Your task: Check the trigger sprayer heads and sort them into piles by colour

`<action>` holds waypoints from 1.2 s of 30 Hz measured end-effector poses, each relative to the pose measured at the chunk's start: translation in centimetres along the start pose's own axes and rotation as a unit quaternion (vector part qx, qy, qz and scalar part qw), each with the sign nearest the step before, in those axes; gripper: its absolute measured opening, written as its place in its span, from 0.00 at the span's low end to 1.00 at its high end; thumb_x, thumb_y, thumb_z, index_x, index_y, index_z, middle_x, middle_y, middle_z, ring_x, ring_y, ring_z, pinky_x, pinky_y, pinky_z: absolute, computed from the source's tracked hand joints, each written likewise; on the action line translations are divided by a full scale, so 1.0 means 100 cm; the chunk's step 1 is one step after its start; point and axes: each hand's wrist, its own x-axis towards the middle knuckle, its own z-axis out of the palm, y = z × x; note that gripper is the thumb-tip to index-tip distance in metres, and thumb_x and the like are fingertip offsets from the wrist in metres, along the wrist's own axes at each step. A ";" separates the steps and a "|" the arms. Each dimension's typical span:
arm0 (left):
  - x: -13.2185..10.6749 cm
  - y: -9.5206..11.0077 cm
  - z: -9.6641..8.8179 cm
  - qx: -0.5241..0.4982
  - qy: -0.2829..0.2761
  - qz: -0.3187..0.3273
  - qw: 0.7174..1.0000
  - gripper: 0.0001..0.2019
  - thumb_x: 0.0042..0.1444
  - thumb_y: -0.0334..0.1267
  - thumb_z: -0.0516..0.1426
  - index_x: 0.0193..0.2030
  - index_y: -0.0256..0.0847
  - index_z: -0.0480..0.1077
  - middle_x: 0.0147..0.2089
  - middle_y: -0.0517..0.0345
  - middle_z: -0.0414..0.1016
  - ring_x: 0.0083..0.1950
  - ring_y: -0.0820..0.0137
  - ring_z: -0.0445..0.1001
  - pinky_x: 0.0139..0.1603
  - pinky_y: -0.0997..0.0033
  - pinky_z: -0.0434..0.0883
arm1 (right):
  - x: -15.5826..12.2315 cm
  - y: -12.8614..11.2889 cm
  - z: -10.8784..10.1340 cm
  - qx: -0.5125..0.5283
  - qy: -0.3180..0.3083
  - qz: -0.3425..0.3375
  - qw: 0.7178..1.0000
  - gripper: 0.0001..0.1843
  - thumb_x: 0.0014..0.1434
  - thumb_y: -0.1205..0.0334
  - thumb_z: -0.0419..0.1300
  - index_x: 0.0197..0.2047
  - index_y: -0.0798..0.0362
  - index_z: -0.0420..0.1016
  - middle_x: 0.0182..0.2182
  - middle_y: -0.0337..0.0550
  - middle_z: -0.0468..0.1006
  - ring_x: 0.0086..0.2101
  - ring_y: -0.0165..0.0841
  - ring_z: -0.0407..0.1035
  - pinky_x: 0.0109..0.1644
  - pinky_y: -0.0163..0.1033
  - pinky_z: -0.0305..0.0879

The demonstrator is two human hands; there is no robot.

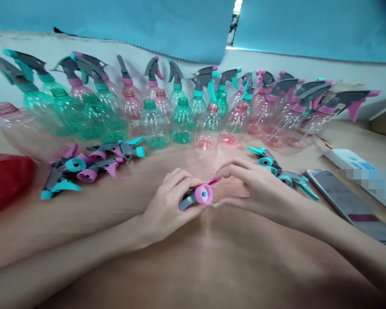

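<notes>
My left hand [170, 197] is closed around a trigger spray head [204, 194] with a grey body and a pink collar. The collar's open end faces me and shows a pale inside with a small blue centre. My right hand [251, 184] reaches in from the other side, its curved fingers at the pink trigger and its thumb close under the collar. Its fingertips are partly hidden behind the spray head. Both hands are just above the brown tabletop [193, 266], in front of a row of clear pink and green bottles [182, 122].
Loose spray heads [96, 165] lie in a pile at the left, with more teal ones [281, 174] at the right. Bottles with fitted spray heads [197, 92] line the wall. A red bag [8, 182] is far left; a phone [350, 206] and white box [357, 165] lie right.
</notes>
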 end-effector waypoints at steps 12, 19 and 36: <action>-0.003 -0.011 -0.004 0.087 0.017 0.003 0.996 0.07 0.56 0.36 0.58 0.41 0.39 0.68 0.36 0.56 0.69 0.39 0.66 0.68 0.38 0.65 0.61 | 0.018 -0.025 0.003 0.196 -0.056 0.048 0.978 0.10 0.61 0.64 0.56 0.40 0.49 0.79 0.28 0.33 0.79 0.26 0.25 0.69 0.30 0.30 0.61; -0.005 -0.013 -0.005 0.082 0.023 -0.004 0.996 0.08 0.58 0.39 0.56 0.43 0.41 0.66 0.35 0.57 0.71 0.38 0.66 0.68 0.36 0.65 0.61 | 0.013 -0.022 0.017 0.342 -0.084 0.143 0.925 0.17 0.63 0.59 0.54 0.54 0.45 0.73 0.29 0.36 0.79 0.22 0.25 0.69 0.27 0.30 0.66; -0.005 -0.012 -0.005 0.080 -0.006 0.024 0.996 0.07 0.59 0.36 0.56 0.42 0.38 0.66 0.37 0.55 0.70 0.39 0.66 0.67 0.37 0.65 0.59 | 0.012 -0.017 0.028 0.471 -0.031 0.165 0.866 0.12 0.62 0.56 0.56 0.41 0.49 0.79 0.30 0.36 0.76 0.18 0.19 0.59 0.19 0.26 0.56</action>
